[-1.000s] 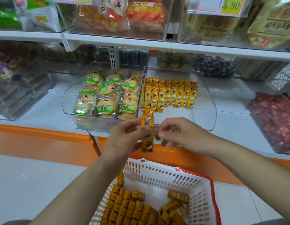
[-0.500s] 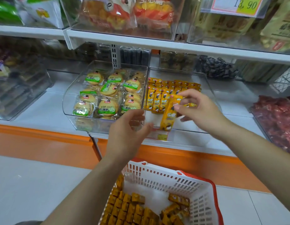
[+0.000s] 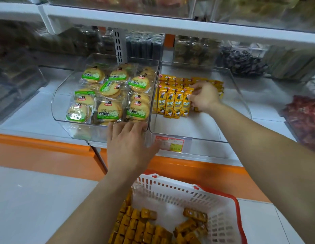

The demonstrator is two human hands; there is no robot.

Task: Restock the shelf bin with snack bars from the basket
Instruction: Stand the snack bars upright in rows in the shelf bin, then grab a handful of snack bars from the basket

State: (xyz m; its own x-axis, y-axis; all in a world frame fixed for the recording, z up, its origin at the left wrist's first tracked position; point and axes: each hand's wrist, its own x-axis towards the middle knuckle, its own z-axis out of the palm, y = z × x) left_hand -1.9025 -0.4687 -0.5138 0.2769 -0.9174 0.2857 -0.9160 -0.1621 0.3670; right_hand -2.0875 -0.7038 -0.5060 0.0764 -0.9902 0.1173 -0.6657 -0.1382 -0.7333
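Since half a second ago the right hand [image 3: 204, 97] has carried its snack bar [image 3: 187, 101] forward and down into the shelf bin [image 3: 206, 148], right of centre in the frame, and the left hand [image 3: 128, 143] has come forward onto the neighbouring biscuit bin [image 3: 59, 110]. Now the right fingers [image 3: 197, 86] and thumb are curled on the upper part of that yellow bar, which lies at the right end of the front row of bars [image 3: 168, 103], touching the bar beside it. A second row of the same yellow packets [image 3: 172, 80] lies behind, toward the back of the bin, partly hidden by the hand. Bare white shelf shows through the clear bin in front of the rows, and a red and yellow price tag [image 3: 170, 144] sits on its front wall. The left fingers [image 3: 128, 127] are straight and slightly apart, lying flat over the front rim of the biscuit bin and gripping nothing, just in front of the round green-labelled biscuit packs [image 3: 109, 110]. At the bottom of the frame, the white basket [image 3: 170, 191] with its red rim holds many more snack bars [image 3: 140, 226], packed in rows on its left side and lying loose toward the right. Red-wrapped goods [image 3: 304, 117] fill another clear bin at the right edge.
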